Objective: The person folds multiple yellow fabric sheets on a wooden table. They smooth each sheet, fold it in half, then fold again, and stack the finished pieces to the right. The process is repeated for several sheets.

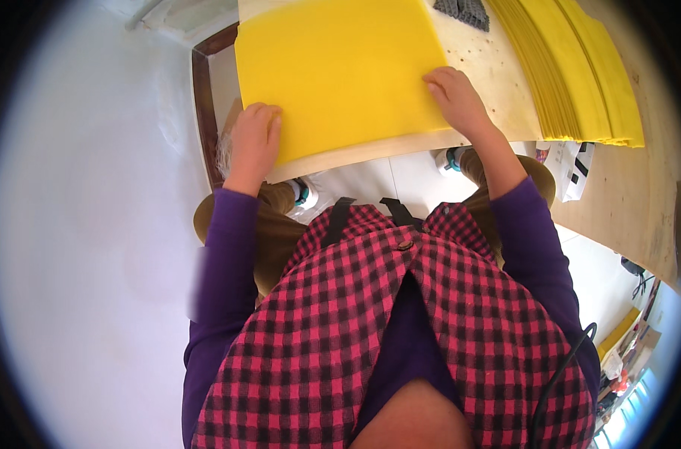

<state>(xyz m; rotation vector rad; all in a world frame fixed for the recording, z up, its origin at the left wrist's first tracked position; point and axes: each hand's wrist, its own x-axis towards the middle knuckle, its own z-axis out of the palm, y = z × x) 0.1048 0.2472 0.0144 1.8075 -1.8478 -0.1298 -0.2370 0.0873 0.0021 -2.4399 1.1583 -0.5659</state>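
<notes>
A large flat yellow sheet (340, 75), seemingly fabric, lies over the light wooden table in front of me. My left hand (255, 146) is at its near left corner, with the fingers bent and pressed together over the edge. At the right edge, my right hand (458, 101) has its fingers and thumb drawn together on the sheet's border. Both hands appear to grip the sheet's sides; the undersides of the fingers are hidden. Whether it is one layer or several I cannot tell.
To the right lie stacks of folded yellow sheets (557, 75). A grey fringed cloth (464, 11) rests at the far side. Below the table's right part hangs or stands a white bag (569, 172). A pale wall (93, 224) is close on my left.
</notes>
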